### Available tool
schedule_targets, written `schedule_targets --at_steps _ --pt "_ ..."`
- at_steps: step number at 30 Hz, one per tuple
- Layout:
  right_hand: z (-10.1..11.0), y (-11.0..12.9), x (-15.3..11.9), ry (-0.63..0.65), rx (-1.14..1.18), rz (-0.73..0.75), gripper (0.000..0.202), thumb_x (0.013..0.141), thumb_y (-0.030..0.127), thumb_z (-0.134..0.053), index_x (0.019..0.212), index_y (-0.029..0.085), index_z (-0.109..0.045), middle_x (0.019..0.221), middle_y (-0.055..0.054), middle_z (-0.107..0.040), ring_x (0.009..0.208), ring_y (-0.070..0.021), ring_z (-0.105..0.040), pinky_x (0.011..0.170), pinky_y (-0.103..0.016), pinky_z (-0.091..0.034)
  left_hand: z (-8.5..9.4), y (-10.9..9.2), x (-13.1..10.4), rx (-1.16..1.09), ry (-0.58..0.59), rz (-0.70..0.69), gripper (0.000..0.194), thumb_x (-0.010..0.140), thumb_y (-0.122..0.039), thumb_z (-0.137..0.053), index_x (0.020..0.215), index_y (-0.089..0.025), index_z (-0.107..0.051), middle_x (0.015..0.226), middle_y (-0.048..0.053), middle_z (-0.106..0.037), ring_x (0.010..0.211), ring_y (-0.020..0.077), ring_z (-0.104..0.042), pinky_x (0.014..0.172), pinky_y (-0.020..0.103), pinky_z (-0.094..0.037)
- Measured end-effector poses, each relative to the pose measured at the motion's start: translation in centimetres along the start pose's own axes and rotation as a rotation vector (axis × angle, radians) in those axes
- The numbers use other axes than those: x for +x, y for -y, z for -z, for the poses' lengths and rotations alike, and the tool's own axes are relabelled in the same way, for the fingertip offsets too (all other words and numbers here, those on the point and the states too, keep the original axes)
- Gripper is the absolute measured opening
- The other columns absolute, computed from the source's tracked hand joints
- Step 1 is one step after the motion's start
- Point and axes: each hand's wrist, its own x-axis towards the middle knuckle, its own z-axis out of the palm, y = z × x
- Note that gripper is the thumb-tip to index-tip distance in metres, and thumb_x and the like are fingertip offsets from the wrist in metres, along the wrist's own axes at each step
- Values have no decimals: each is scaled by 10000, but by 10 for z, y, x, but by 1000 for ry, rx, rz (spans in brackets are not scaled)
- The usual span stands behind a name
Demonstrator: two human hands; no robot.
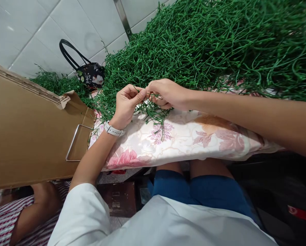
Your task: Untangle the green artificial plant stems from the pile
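Note:
My left hand (125, 104), with a white watch band (113, 130) on its wrist, pinches a thin green stem between thumb and forefinger. Fingertip to fingertip with it, my right hand (169, 93) is closed on the same green strands, its fingers curled. Whether one stem or more is between them is partly hidden. Below both hands, a loose bunch of thin green stems (155, 114) hangs over the floral tablecloth (183, 136). A large tangled pile of green stems with small bud-like tips (206, 44) lies just behind my hands.
A tall cardboard box panel (35, 130) with a metal wire frame (70, 147) stands at the left. Behind it are a black floral handbag (92, 73) and more green stems (52, 83). White wall tiles (63, 27) rise behind. Another person's arm (37, 208) shows at lower left.

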Motion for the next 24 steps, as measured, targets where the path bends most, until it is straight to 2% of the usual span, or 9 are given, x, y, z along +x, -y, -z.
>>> schedule_targets --at_steps 5,8,11,14,16,18,20,22,24 --pt "15 -16 12 157 -58 189 310 1065 255 -614 780 161 -534 529 102 -325 398 -26 -228 371 -182 -179 4 3 2 -41 29 48 484 618 -491 -998 721 -183 -639 649 -54 -696 579 32 -639 540 149 -480" --pt "26 -23 19 351 -55 325 413 976 442 -762 785 166 -521 546 119 -308 415 -19 -238 370 -180 -195 5 2 2 -73 94 83 548 597 -508 -1008 711 -187 -579 659 -61 -678 586 35 -639 582 164 -507" --pt "31 -23 20 589 -55 406 500 945 588 -739 804 163 -517 587 113 -339 436 -10 -257 390 -177 -201 6 -3 0 -85 171 86 661 553 -577 -1007 702 -196 -487 666 -64 -640 578 42 -607 558 181 -490" --pt "26 -18 13 777 -104 456 500 982 577 -695 791 149 -521 604 99 -368 459 -3 -296 415 -171 -215 7 -9 -1 -56 199 52 736 528 -662 -980 695 -207 -427 631 -73 -547 538 40 -534 502 191 -441" --pt "20 -15 7 809 -126 482 474 1012 542 -675 801 141 -536 583 100 -367 462 -4 -313 425 -168 -223 9 -10 0 -35 212 51 736 532 -674 -973 689 -206 -428 623 -74 -521 519 37 -511 485 191 -423" --pt "14 -9 0 764 -97 510 448 1024 514 -676 819 136 -551 563 103 -382 448 -7 -315 420 -171 -225 9 -7 1 -33 206 54 706 535 -657 -979 690 -202 -462 622 -75 -530 519 40 -527 488 189 -431" --pt "14 2 -5 650 -43 529 411 1014 462 -718 820 134 -565 549 100 -418 430 -16 -320 406 -182 -232 9 -2 2 -42 174 59 647 562 -637 -974 705 -201 -517 620 -78 -554 532 42 -551 515 184 -457" --pt "21 15 -6 429 6 555 337 1017 353 -725 811 128 -583 527 91 -448 414 -36 -315 391 -206 -233 8 1 2 -47 139 74 570 612 -618 -954 732 -205 -579 615 -81 -575 542 37 -568 541 174 -478" --pt "33 29 -3 85 -4 615 254 1050 195 -619 806 141 -576 519 84 -448 399 -61 -289 384 -250 -199 7 2 3 -54 104 92 485 677 -586 -926 768 -211 -633 614 -83 -587 541 31 -578 537 160 -481"
